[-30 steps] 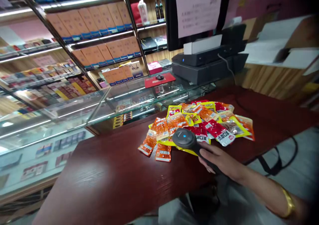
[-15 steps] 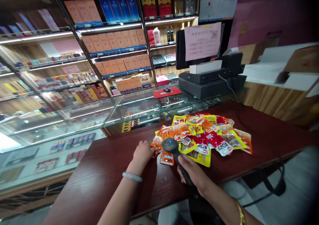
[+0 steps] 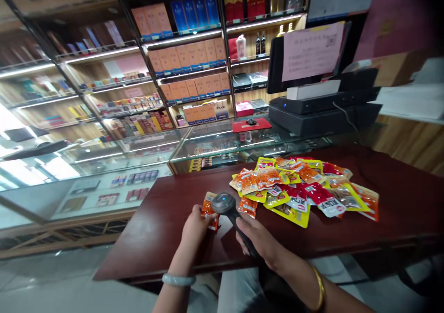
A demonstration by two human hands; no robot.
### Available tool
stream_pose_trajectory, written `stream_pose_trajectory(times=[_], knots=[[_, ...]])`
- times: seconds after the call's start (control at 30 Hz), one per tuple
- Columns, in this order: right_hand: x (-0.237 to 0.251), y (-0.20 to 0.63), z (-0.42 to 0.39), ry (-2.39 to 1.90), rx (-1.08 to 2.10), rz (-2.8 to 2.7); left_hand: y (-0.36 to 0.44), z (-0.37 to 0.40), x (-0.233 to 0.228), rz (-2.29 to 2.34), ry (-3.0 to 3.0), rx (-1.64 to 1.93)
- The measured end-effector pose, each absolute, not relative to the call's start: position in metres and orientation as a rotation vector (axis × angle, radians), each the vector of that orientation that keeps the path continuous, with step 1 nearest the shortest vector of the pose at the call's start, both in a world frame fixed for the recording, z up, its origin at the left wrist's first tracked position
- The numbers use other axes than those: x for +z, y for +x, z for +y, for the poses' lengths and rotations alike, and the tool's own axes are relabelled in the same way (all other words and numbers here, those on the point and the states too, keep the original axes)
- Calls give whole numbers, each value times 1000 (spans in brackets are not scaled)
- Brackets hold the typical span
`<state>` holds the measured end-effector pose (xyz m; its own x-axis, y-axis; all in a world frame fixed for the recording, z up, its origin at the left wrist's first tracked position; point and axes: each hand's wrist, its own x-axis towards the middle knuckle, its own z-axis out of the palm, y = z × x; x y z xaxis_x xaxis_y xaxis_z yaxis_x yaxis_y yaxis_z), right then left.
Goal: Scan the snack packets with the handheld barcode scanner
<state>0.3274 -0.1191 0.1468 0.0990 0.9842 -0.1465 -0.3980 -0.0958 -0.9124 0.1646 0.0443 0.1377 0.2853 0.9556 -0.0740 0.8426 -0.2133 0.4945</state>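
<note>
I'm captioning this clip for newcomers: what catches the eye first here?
A bright heap of snack packets lies on the dark red table. In front of it, the right hand grips a black scanner over one orange packet held by the left hand.

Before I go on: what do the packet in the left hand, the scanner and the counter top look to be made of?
Orange packet: glossy plastic film, judging by its sheen and printed face.
Scanner: dark matte moulded plastic, probably, with a lit blue dot on the head.
Counter top: dark red wood or wood-look laminate; grain lines and soft glare show.
</note>
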Motion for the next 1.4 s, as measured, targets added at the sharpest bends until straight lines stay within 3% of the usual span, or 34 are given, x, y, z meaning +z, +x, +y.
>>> stream_pose_trajectory(times=[0.33,0.57,0.8,1.03,1.23,1.4], knots=[[138,314,-109,-986,1471,-770,124,49,124,1645,2002,470],[142,346,-137,-994,1432,-745,83,70,144,2209,2056,333],[136,377,-154,-985,1279,-616,188,44,148,2030,2524,616],[119,406,-165,-962,1184,-517,275,42,157,1561,2708,271],[120,410,-167,-954,1181,-488,338,32,155,1580,2608,196],[122,411,-169,-966,1195,-461,337,47,150,1520,2448,181]])
